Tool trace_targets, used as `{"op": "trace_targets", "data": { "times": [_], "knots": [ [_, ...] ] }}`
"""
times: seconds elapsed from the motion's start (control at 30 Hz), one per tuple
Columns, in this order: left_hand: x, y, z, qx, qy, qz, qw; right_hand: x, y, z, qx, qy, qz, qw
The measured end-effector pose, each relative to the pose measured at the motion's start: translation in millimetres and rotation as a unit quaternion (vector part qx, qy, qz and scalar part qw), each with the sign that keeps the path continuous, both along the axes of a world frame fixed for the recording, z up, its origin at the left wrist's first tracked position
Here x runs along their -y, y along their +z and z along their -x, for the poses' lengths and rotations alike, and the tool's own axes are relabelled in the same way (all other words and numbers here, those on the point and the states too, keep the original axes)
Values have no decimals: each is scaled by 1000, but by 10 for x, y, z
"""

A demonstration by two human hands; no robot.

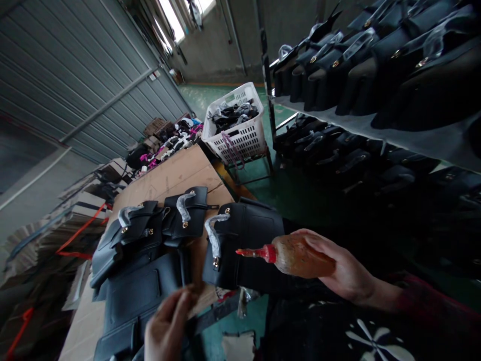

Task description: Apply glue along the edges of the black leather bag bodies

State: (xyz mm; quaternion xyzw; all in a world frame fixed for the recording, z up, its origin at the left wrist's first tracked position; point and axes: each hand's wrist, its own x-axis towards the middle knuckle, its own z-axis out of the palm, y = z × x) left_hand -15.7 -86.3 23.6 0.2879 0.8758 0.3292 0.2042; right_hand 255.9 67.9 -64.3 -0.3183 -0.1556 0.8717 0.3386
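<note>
A grey corrugated wall (86, 65) runs along the left, daylight enters through a far window (173, 19), the floor (289, 190) is green, and a white basket (240, 131) stands beside a rack (413, 140).

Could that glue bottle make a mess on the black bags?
Maybe. The right hand holds the glue bottle sideways, its red tip over a black bag, so glue might drip onto it. The left hand is on a bag panel overhanging the table edge; it might slide off.
</note>
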Motion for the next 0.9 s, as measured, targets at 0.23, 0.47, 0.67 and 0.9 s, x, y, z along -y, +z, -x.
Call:
{"op": "trace_targets", "data": {
  "times": [0.23, 0.47, 0.67, 0.9],
  "knots": [
    [-1708, -433, 228, 25, -72, -129, 989, -23, 53, 65, 11, 9, -9, 1000],
    [-2349, -225, 145, 235, -100, -203, 945, -167, 84, -89, -10, -69, 1, 998],
    [-2383, 555, 205, 231, -94, -412, 876, -293, -15, -405, -9, -165, 84, 983],
    [-1293, 122, 384, 217, -36, -314, 924, -389, -221, -702, 17, -218, 77, 973]
  ]
}}
